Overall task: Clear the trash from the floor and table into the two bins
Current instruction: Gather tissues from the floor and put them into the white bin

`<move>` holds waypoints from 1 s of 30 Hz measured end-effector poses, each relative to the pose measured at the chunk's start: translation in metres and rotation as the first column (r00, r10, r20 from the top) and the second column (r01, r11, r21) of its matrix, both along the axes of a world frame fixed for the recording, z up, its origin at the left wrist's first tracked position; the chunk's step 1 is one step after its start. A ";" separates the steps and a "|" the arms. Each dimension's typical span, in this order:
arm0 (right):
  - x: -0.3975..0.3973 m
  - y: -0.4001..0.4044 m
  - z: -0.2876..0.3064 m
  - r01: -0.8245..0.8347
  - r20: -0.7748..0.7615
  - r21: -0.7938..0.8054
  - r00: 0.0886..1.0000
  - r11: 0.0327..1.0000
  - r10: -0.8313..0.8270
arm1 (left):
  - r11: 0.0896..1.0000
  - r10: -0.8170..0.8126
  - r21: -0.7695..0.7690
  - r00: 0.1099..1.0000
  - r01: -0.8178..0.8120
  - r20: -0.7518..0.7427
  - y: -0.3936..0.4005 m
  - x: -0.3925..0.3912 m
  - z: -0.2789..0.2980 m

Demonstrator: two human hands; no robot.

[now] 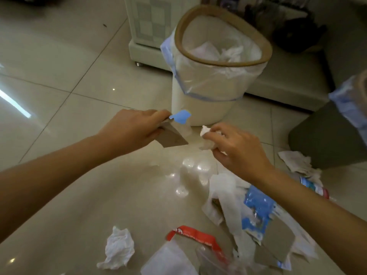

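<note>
glossy cream floor tiles [69, 195] fill the view, with a pale cabinet base [147, 36] at the back. two bins are in sight: one cream bin [204, 108] with a tan rim and a clear, blue-edged liner stands upright just beyond the hands and already has white tissue lying inside it; one dark bin [325, 139] shows partly at the right edge, also with a blue-edged liner.

two hands reach forward near the cream bin's base. left hand [133, 128] pinches two scraps together, one grey card piece [171, 137] and one blue scrap [180, 116]. right hand [236, 147] has its fingers curled around one crumpled white tissue [206, 139].

on the floor lie one crumpled tissue [119, 249] near the bottom left, one red strip [196, 236] beside it, one clear plastic piece [170, 259] at the bottom edge, a heap of white paper [224, 195] under the right forearm, one blue-printed wrapper [258, 211] on that heap, one grey card [278, 247] touching the wrapper, and one more tissue [297, 161] beside the dark bin. a small colourful item past the forearm is too blurred to name.
</note>
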State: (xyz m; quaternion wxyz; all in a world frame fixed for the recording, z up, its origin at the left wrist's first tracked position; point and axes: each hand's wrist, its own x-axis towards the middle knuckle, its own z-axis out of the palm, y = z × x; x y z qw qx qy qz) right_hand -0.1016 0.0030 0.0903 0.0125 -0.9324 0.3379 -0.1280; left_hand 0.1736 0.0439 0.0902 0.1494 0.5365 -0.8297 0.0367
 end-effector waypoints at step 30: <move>0.022 -0.179 0.094 0.427 0.241 -0.092 0.886 0.900 -0.396 | 0.978 0.152 -0.186 0.936 -0.095 0.317 -0.198 -0.066 0.075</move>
